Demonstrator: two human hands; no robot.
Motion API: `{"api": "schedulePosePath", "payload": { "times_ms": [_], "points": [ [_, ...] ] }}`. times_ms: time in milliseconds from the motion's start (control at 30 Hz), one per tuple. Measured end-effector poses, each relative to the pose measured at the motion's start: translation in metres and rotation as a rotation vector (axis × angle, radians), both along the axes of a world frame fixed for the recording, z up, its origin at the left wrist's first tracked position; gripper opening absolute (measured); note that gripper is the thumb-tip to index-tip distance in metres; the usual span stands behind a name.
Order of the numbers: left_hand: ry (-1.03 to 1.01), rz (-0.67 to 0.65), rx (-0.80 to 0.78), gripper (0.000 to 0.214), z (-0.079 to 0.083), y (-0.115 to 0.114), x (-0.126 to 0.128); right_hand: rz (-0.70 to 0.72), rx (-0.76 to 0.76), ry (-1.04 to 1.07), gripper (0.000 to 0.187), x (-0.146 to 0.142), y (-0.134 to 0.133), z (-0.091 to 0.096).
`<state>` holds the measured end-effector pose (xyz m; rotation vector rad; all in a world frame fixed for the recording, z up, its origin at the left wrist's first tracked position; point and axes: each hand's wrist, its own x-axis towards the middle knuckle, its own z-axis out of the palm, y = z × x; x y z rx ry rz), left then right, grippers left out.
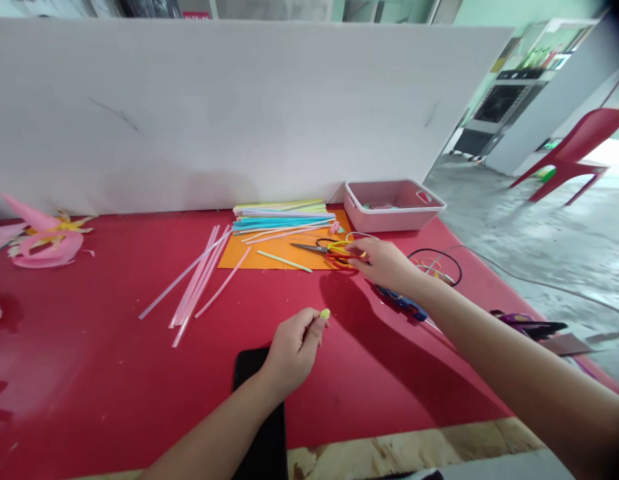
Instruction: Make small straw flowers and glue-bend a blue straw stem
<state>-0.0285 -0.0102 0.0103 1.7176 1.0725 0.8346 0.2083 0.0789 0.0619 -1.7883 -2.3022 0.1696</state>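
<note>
Pinched between thumb and fingers of my left hand (297, 343) is a small yellow folded piece (325, 314), too small to make out exactly. My right hand (382, 260) reaches further out, its fingers closed at the red and yellow handles of scissors (309, 248). The scissors' blades point left over an orange sheet (229, 257). Behind the blades lies a stack of yellow, blue and white paper strips (284, 219). A short pale green strip (284, 261) rests on the sheet, in front of the blades.
Pink strips (202, 280) lie on the red table (114, 373) at left, beyond them a pink paper mask (49, 248). A pink basket (394, 217) stands against the white board (239, 107). Under my right arm is a blue-handled tool (402, 303). A black phone-like slab (262, 427) sits below my left arm.
</note>
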Motion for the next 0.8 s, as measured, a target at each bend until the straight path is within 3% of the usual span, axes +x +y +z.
{"api": "schedulePosePath", "payload": {
  "times_ms": [200,333,467,667,800],
  "points": [
    [-0.026,0.015,-0.046,0.036,0.001,0.0,0.0,0.076,-0.16,-0.259,0.033,0.001,0.056,-0.009],
    [-0.048,0.009,-0.068,0.035,0.001,0.0,0.0,0.108,-0.221,-0.363,0.036,-0.005,0.066,-0.02],
    [-0.083,0.014,-0.089,0.035,0.001,0.0,0.0,0.098,-0.201,-0.381,0.036,0.0,0.069,-0.017],
    [-0.183,0.039,-0.166,0.039,0.001,0.001,0.0,-0.023,-0.137,-0.346,0.031,0.047,0.064,0.006],
    [-0.311,0.051,-0.286,0.044,-0.003,0.007,0.003,-0.135,-0.204,-0.368,0.032,0.079,0.059,0.006]
  ]
}}
